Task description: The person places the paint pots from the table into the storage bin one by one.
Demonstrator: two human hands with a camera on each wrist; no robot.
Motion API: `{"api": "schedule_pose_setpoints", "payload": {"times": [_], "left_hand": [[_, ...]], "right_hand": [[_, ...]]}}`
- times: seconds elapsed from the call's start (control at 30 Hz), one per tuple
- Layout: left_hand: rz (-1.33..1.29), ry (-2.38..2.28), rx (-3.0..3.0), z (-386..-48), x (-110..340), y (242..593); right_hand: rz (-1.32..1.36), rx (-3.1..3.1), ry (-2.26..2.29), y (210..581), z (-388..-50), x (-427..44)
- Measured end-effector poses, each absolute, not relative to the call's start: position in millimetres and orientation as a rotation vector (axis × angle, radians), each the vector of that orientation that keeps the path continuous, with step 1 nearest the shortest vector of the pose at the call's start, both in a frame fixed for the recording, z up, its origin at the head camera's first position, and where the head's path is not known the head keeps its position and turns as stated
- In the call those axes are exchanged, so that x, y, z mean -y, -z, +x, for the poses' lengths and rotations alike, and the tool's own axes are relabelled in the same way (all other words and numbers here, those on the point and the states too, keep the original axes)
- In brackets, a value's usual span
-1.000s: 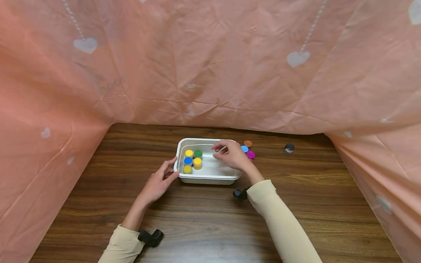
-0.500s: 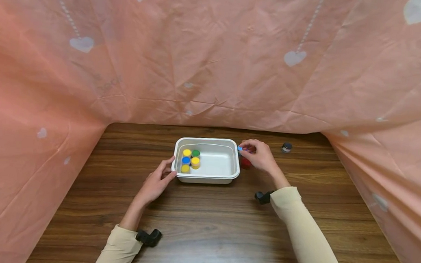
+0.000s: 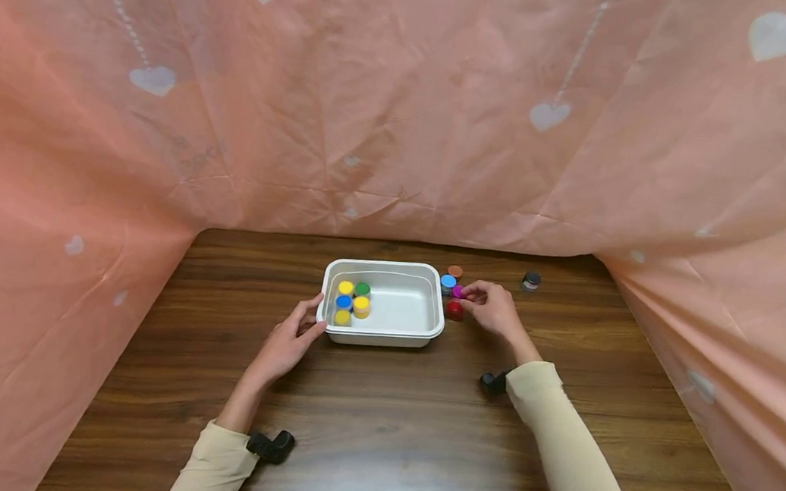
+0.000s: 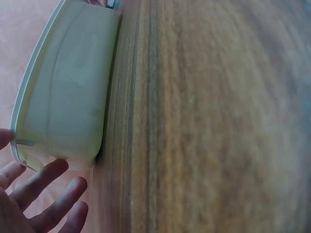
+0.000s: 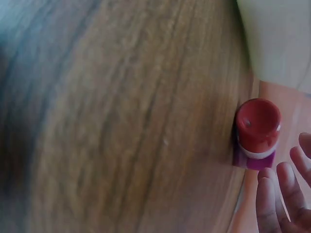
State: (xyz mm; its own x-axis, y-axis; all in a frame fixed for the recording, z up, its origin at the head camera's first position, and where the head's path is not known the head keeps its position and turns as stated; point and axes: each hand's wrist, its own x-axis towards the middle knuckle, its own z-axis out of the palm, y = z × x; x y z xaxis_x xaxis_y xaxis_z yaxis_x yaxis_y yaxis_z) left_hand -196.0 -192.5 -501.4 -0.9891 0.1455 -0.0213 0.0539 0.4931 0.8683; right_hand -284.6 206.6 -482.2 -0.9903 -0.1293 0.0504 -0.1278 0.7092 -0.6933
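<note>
The left hand (image 3: 284, 350) rests with spread fingers against the left end of a white tray (image 3: 380, 339). In the left wrist view, the fingers of the left hand (image 4: 46, 196) lie loosely extended at the end of the tray (image 4: 73, 87). Beyond the tray's right side, the right hand (image 3: 494, 310) has its fingertips close to a magenta-lidded jar (image 3: 457, 290) and a red jar (image 3: 454, 309). The right wrist view shows the right hand (image 5: 286, 196) with parted fingers beside the red jar (image 5: 258, 127); contact cannot be told.
Yellow (image 3: 361, 304), blue (image 3: 344, 302) and green (image 3: 362, 289) lidded jars stand in the tray's left half. Light blue (image 3: 448, 281) and orange-brown (image 3: 455, 271) lidded jars are just right of it. A black-lidded jar (image 3: 531, 279) stands farther right; pink cloth (image 3: 401, 124) hangs behind.
From above the tray, my right hand has moved right, past the light blue lid, to beside the magenta and red jars. My left hand stays at the tray's left end.
</note>
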Motion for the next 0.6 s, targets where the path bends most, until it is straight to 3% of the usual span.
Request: {"api": "schedule_pose_setpoints", "payload": {"times": [0.6], "left_hand": [[0.179,-1.531,-2.621,-196,195,503]], "right_hand": [[-0.077,-2.827,1.238,494,-285,-195]]}}
